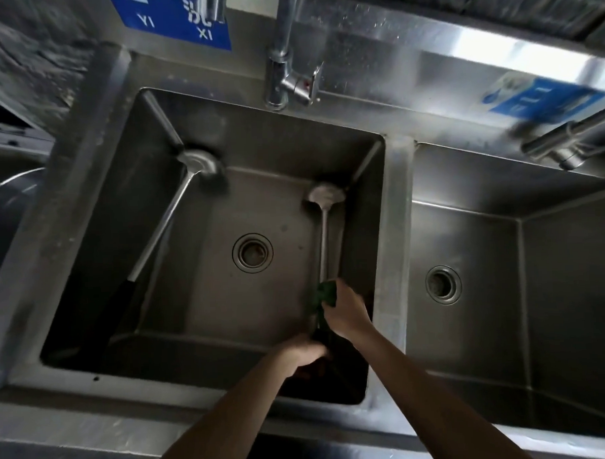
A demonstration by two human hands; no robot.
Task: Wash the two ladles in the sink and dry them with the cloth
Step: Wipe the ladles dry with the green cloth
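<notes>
1. At the left of the middle sink basin [87,188], one ladle [177,213] lay untouched, its bowl near the back left corner and its black grip slanting down toward the front left wall.
2. The drain [252,253] sat bare in the middle of the basin floor, and the faucet [289,82] above showed no running water that I could make out.
3. The left hand [305,353] was curled tight around the dark grip end of the second ladle [325,228], low at the front of the basin.
4. That ladle ran straight away from the person, its bowl resting near the back right corner.
5. The right hand [345,313] was pinching a green cloth [325,295] around the steel shaft just above the grip.
6. To my eye the step in hand was wiping this ladle; to do it well, the left hand should hold steady while the cloth, wrapped fully round, slides up the shaft to the bowl, inside and out.
7. Further right, the neighbouring basin [501,256] stood apart, holding nothing I could see.
</notes>
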